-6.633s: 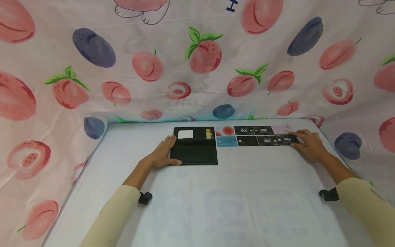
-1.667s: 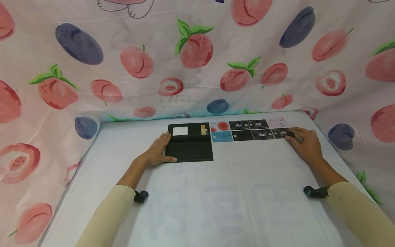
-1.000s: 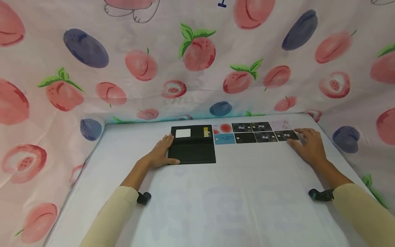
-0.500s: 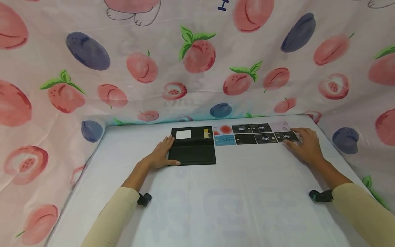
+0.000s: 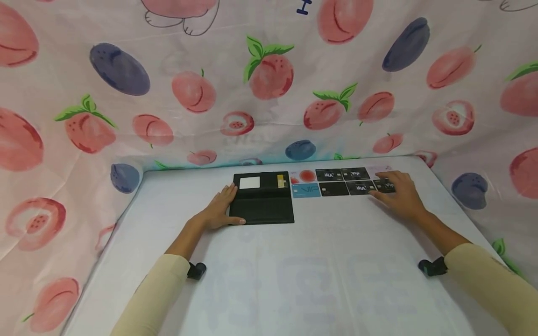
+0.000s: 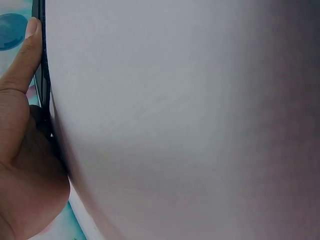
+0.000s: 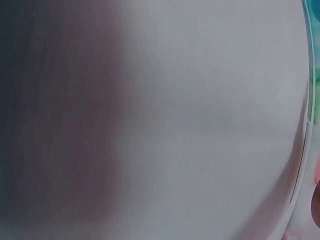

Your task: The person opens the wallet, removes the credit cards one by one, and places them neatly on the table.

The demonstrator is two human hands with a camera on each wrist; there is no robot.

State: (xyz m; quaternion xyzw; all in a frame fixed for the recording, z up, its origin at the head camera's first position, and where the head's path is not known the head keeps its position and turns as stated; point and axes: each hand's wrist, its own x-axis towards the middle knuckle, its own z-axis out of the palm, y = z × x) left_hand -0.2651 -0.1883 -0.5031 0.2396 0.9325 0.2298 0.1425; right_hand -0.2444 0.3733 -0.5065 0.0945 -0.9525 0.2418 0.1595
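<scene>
A black wallet [image 5: 262, 207] lies spread flat on the table, with a white panel and a gold piece in its upper half. My left hand [image 5: 216, 210] rests along the wallet's left edge, thumb on its lower corner; the left wrist view shows part of this hand [image 6: 27, 160] at the wallet's thin side. To the right run two rows of cards. Over their right end is my right hand [image 5: 401, 196], thumb and fingers spread apart. It partly covers a black Vip card [image 5: 383, 185] and a pale pink card [image 5: 378, 168]; whether it touches them is unclear.
Left of the pink card, the rows hold a peach-print card [image 5: 303, 176], a blue VIP card [image 5: 306, 191], a plain dark card [image 5: 334, 189] and more black Vip cards [image 5: 355, 174]. A fruit-print curtain [image 5: 269, 116] closes off the white table's [image 5: 315, 270] back and sides.
My right hand was at the right end of the lower row; it has shifted left and now covers more of the end Vip card and the pink card. The left hand stays on the wallet.
</scene>
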